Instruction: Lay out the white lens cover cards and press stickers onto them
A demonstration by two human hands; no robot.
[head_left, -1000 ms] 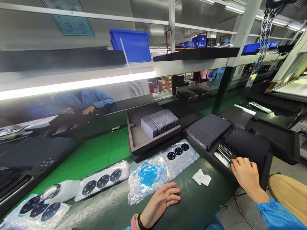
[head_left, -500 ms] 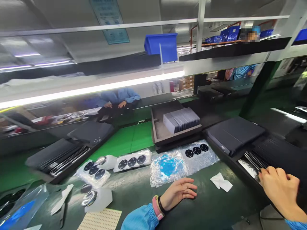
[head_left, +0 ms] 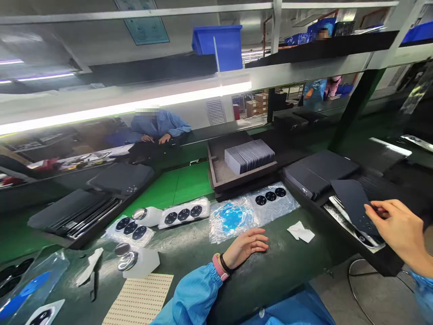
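My right hand (head_left: 399,225) pinches the edge of a thin dark panel (head_left: 353,205) with small holes near its lower end. The panel tilts up out of a black tray (head_left: 338,230) that holds a row of similar dark panels. My left hand (head_left: 246,247) lies on the dark green bench, fingers stretched out and holding nothing. Just beyond it is a clear plastic bag with blue film (head_left: 233,219) inside. Beside that bag, a clear sheet carries black round pieces (head_left: 270,196). A crumpled white tissue (head_left: 301,232) lies between my hands.
Pump bottles (head_left: 140,262) stand left of my left arm, near a dotted beige sheet (head_left: 138,298) and tweezers (head_left: 94,284). A tray of upright grey plates (head_left: 249,155) sits ahead; another black tray (head_left: 77,216) is at left. Across the bench, a person (head_left: 158,124) works.
My right hand has lifted a dark panel partly out of the row in the right tray. My left hand stays resting on the bench. The view has shifted slightly.
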